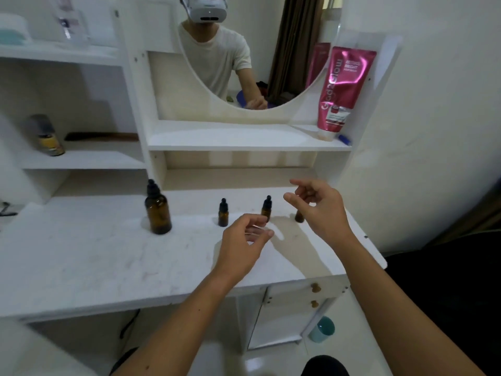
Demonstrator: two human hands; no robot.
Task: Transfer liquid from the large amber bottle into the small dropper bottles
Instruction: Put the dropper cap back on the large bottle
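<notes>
Pink tube [343, 88] on mirror shelf [244, 139]

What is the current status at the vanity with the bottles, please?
Left hand and right hand open, empty, above the countertop. Large amber bottle capped, untouched. Three small dropper bottles standing; the rightmost partly behind the right hand. Nothing blocking.

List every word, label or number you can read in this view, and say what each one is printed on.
"RETINOL BRIGHT": small white print near the top of the pink tube on the shelf.
Large white brand lettering running down the same tube: partly glared, not surely readable.
White panel low on the tube: too small to read.
Yellow label on the spray can on the left shelf: blurred.
Large amber bottle and small dropper bottles: no label visible.
</notes>
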